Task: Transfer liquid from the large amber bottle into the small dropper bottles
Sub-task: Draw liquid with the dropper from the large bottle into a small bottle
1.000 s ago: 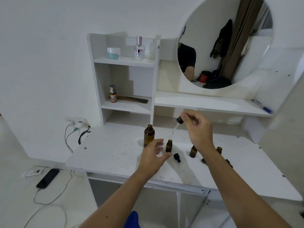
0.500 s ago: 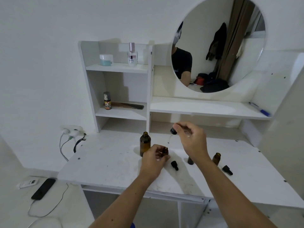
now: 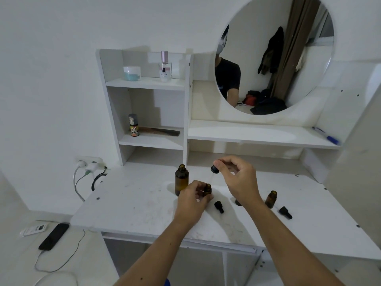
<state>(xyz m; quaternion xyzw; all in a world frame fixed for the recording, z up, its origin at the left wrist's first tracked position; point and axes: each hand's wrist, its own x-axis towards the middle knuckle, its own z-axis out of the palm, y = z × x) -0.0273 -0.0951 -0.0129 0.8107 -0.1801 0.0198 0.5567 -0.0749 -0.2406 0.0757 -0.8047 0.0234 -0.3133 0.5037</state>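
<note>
The left hand curls round a small dropper bottle standing near the middle of the table, just in front of the large amber bottle, which stands uncapped nearer the table's back edge. The right hand pinches the black bulb of a dropper above and slightly to the right of that small bottle; its glass tube is too faint to make out, so the tip's position over the mouth cannot be confirmed.

The step in hand appears to be emptying the dropper into the held bottle. To do it well, the left hand should keep the bottle upright and pressed to the table, fingers low so the neck stays visible. The right hand should bring the tip straight over the opening, lower it just inside, then squeeze the bulb slowly so nothing splashes down the outside.

A second small bottle waits open toward the right edge, well apart from the first, and a third is mostly hidden behind the right wrist. Two loose dropper caps lie on the table in front of the bottles, one near the held bottle, the other further right.
</note>
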